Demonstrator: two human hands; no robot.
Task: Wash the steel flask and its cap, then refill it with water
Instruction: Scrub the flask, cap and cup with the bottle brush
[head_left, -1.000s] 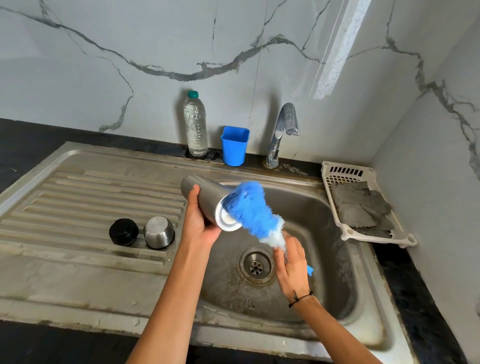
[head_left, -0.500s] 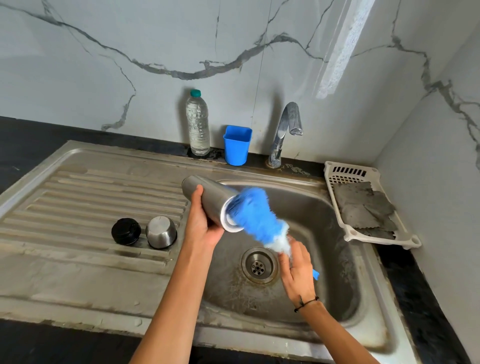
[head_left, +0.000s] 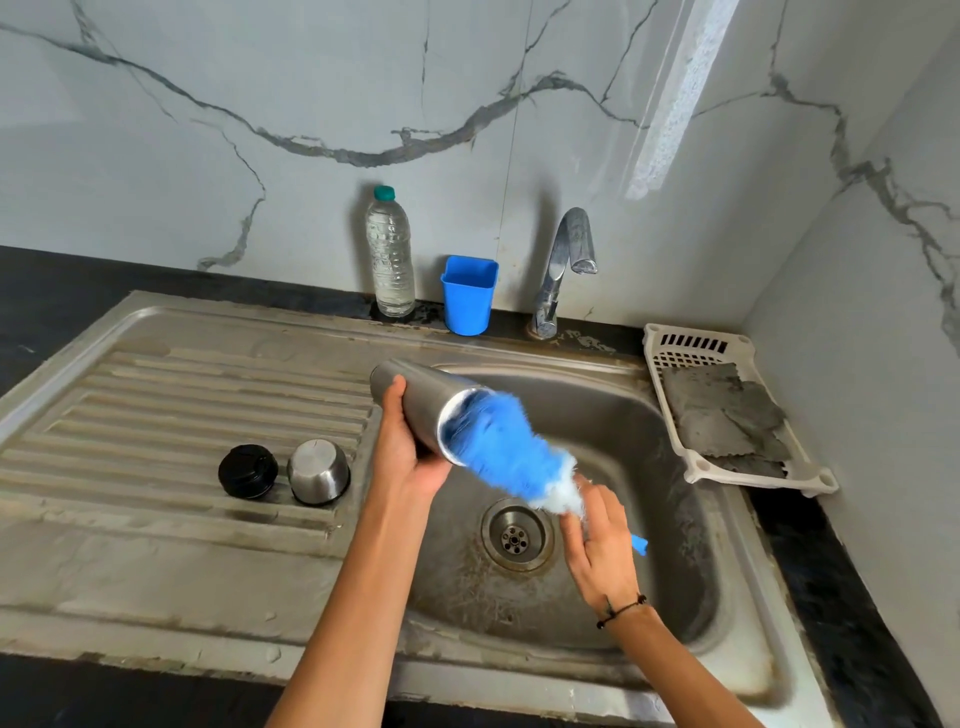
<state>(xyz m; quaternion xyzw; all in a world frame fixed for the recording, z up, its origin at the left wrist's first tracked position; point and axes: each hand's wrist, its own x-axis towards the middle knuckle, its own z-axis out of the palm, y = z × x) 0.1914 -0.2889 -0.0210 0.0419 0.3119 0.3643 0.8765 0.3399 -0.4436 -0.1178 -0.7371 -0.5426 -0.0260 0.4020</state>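
My left hand (head_left: 402, 447) grips the steel flask (head_left: 423, 397), tilted on its side over the sink basin (head_left: 649, 436) with its open mouth facing right. A blue bottle brush (head_left: 501, 449) has its bristle head pushed into that mouth. My right hand (head_left: 597, 540) holds the brush by its handle, whose blue end sticks out behind the fingers. On the ribbed drainboard (head_left: 171, 410) to the left stand the black inner cap (head_left: 248, 471) and the steel cup-shaped cap (head_left: 318, 472), side by side.
The tap (head_left: 563, 270) stands behind the basin, no water visible. A plastic water bottle (head_left: 389, 254) and a blue cup (head_left: 468, 293) stand at the back wall. A white tray (head_left: 675, 358) with grey scrub pads sits right of the sink. The drain (head_left: 515, 535) lies below the hands.
The brush head has gone deeper into the flask mouth. Both hands and the flask stay over the basin in nearly the same place.
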